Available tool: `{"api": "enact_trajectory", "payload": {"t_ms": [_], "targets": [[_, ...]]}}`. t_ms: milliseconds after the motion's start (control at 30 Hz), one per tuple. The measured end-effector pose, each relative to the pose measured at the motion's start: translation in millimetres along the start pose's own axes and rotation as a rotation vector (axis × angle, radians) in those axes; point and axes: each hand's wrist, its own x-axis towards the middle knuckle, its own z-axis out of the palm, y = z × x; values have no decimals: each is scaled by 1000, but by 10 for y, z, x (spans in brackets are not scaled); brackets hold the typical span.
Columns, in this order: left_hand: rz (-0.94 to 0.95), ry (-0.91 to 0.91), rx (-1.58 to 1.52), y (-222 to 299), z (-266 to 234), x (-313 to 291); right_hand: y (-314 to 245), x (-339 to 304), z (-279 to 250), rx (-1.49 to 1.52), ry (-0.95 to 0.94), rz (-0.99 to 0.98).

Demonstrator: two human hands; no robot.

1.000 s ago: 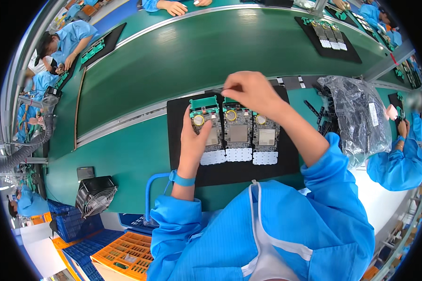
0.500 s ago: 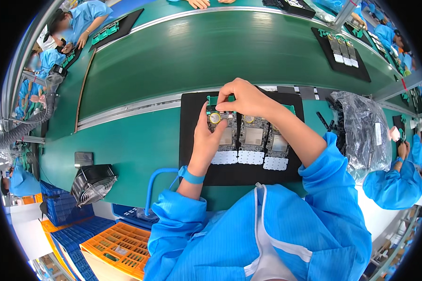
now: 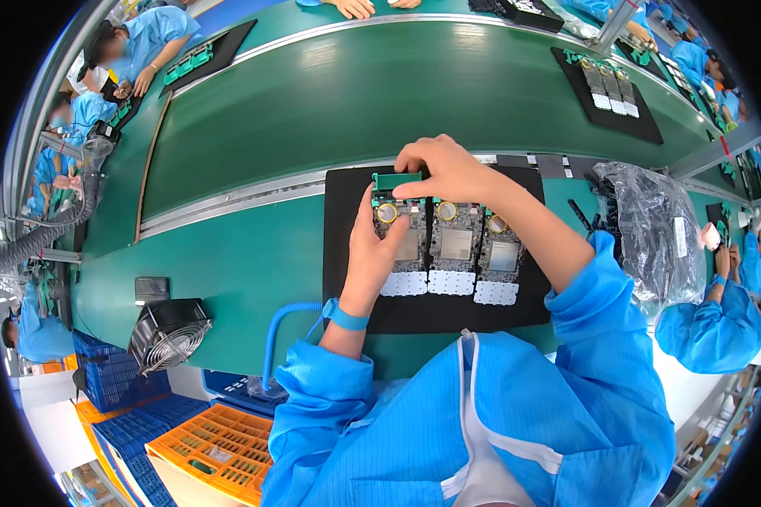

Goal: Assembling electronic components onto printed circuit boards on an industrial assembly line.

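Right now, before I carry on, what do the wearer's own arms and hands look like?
The left hand and right hand are gloveless. The left sleeve and right sleeve are bright blue, loose and bunched up, leaving the forearms bare. A blue band circles the left wrist, a blue cord beside it.

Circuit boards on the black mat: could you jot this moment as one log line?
left hand: at leftmost board | right hand: at its green end piece | black mat: three boards side by side
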Motion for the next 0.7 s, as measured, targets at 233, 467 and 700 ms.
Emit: {"api": "enact_trajectory", "payload": {"t_ms": [233,467,700], "targets": [[146,51,40,-183,-140,-65,-3,-1598,-540,189,367,369],[71,70,116,-95,-41,-116,213,-2564,36,776,425,800],[133,233,330,-35,-69,-129,189,-1804,23,997,519,588]]}}
